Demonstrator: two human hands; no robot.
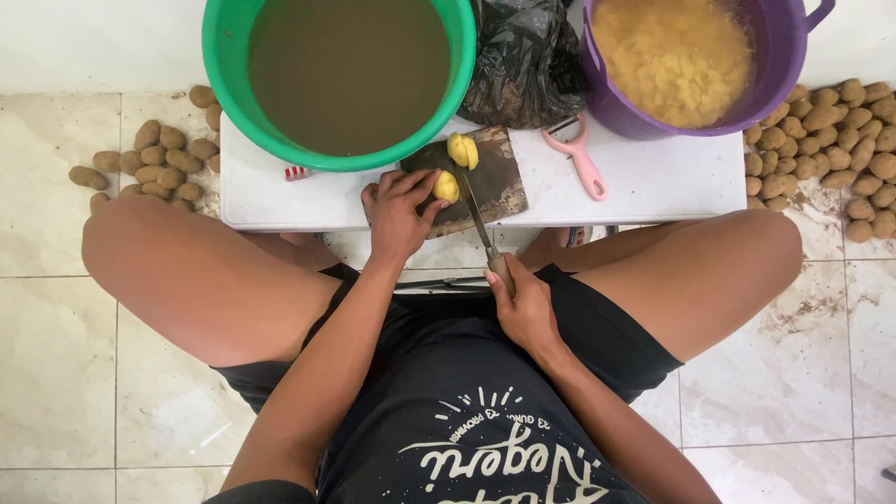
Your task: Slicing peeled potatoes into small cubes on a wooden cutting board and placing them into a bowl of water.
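Peeled potato (446, 186) sits on the dark cutting board (499, 182), pinned under your left hand (397, 213); fingertips curl over its near side, thumb just beside it. A 2nd peeled potato piece (462, 150) lies on the board just beyond your fingertips, not touching them. Your right hand (525, 308) is closed round the knife (481, 224) handle, well back from the board over your lap; blade runs fwd to the board, tip just right of the held potato. Can't tell if the edge touches it. Pink peeler (581, 161) lies on the white table (672, 177), right of both hands. Past your left fingers: green tub (224, 65) w/ murky water. Past the right: purple tub (789, 56) w/ cut potato in water. Black plastic bag (527, 61) betw the tubs. Unpeeled potatoes (159, 163) lie heaped on the tiled floor (56, 355) at both sides.
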